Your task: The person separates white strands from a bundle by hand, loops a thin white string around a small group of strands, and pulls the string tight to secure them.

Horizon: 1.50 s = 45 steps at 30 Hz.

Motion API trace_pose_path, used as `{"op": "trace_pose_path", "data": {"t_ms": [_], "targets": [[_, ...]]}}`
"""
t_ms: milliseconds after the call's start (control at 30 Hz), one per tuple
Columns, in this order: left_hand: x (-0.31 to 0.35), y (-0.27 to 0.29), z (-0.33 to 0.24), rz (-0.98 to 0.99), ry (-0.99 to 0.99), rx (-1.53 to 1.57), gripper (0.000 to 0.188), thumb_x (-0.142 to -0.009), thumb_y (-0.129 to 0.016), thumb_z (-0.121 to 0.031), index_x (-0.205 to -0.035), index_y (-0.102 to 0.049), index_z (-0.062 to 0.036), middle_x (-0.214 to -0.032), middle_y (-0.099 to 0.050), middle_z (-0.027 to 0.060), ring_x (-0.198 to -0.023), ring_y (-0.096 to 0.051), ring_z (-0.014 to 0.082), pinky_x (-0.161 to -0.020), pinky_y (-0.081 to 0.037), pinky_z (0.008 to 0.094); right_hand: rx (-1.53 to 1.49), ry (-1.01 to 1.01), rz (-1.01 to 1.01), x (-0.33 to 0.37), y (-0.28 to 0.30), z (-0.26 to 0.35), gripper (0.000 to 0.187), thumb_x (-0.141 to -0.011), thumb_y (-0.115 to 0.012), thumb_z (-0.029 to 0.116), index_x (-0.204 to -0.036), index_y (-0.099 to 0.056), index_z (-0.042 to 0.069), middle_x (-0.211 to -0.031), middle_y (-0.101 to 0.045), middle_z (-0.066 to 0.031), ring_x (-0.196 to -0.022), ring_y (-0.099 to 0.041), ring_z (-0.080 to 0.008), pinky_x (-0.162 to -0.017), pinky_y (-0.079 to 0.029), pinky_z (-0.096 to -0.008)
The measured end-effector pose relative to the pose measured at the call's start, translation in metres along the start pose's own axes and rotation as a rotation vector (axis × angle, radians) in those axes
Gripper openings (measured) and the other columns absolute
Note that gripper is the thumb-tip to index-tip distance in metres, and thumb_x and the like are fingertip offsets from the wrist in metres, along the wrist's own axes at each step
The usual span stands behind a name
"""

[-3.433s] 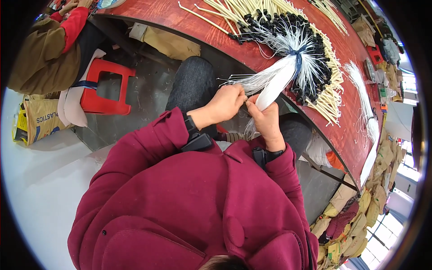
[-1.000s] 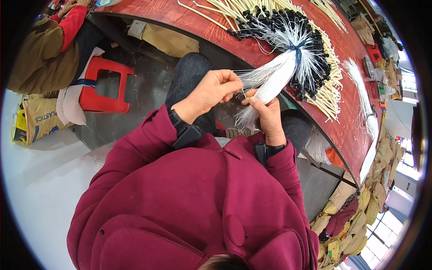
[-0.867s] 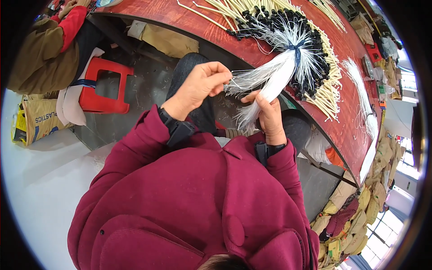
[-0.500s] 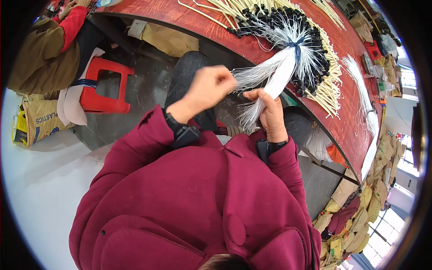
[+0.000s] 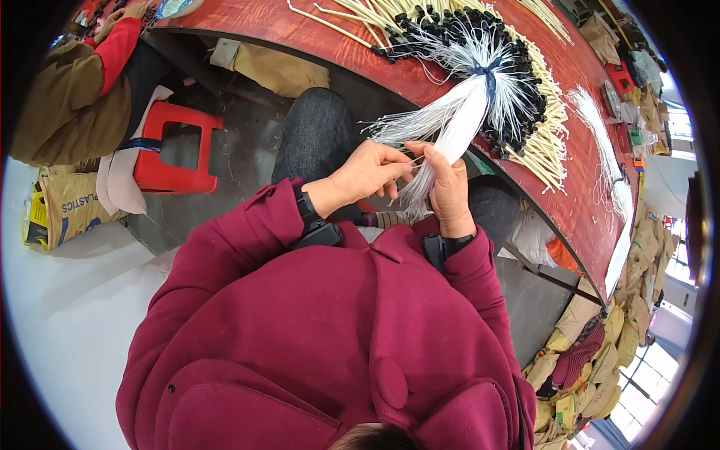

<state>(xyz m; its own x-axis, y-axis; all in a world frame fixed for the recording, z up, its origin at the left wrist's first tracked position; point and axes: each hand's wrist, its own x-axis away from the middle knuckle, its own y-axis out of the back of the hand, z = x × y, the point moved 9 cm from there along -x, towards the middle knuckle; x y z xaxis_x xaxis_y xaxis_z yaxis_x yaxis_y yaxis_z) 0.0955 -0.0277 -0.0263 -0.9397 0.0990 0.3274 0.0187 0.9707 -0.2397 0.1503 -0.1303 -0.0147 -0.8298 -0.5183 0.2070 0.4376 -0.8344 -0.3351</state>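
A thick bundle of white strings (image 5: 466,124) hangs over the near edge of the red table, bound by a dark blue tie (image 5: 489,73). Beyond the tie the strings fan out to many cream-coloured sticks (image 5: 556,146) with black end pieces (image 5: 517,124). My right hand (image 5: 448,187) is closed around the bundle's lower part, its thumb on top. My left hand (image 5: 369,174) is beside it, fingers pinched at thin strands by the right fingertips. Loose strings (image 5: 405,124) spread out to the left above my left hand.
Another white string bundle (image 5: 604,150) lies along the table's (image 5: 555,217) right side. A red stool (image 5: 176,148) stands at the left, near a seated person in a brown garment (image 5: 71,105). Paper sacks (image 5: 637,262) are piled at the right; my knees are beneath the table edge.
My left hand has moved down and right from beside the loose strings to meet my right hand, its fingers now pinched at strands. The right hand still grips the bundle.
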Motion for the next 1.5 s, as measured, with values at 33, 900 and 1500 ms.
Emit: {"op": "trace_pose_path", "data": {"t_ms": [33,900,1500], "targets": [[0.001,0.003,0.000,-0.011,0.002,0.033,0.017,-0.088,-0.059,-0.014,-0.094,-0.068,0.0001,-0.069,-0.064,0.0030,-0.049,-0.056,0.0058,-0.040,-0.039,0.0175,0.018,0.014,0.002,0.000,0.000,0.001,0.024,-0.089,-0.052,0.015,-0.097,-0.065,-0.004,-0.096,-0.067,-0.0098,-0.084,-0.059,-0.0134,-0.076,-0.046,-0.0265],[-0.011,-0.003,-0.041,-0.031,-0.118,0.386,0.013,-0.089,-0.058,-0.011,-0.095,-0.064,-0.0022,-0.076,-0.065,0.0044,-0.060,-0.060,0.0078,-0.050,-0.044,0.0181,0.053,0.048,-0.156,-0.006,0.010,-0.008,0.017,-0.088,-0.057,0.014,-0.080,-0.066,0.002,-0.070,-0.061,0.0008,-0.064,-0.052,-0.0060,-0.060,-0.040,-0.0209],[-0.005,0.015,-0.050,-0.133,-0.454,-0.520,0.006,-0.084,-0.059,-0.004,-0.087,-0.060,0.0006,-0.072,-0.063,0.0077,-0.060,-0.063,0.0139,-0.053,-0.047,0.0259,0.158,0.023,-0.051,-0.008,0.007,-0.003,0.014,-0.086,-0.057,0.014,-0.077,-0.061,0.004,-0.068,-0.059,-0.0017,-0.060,-0.050,-0.0073,-0.057,-0.039,-0.0210]]}}
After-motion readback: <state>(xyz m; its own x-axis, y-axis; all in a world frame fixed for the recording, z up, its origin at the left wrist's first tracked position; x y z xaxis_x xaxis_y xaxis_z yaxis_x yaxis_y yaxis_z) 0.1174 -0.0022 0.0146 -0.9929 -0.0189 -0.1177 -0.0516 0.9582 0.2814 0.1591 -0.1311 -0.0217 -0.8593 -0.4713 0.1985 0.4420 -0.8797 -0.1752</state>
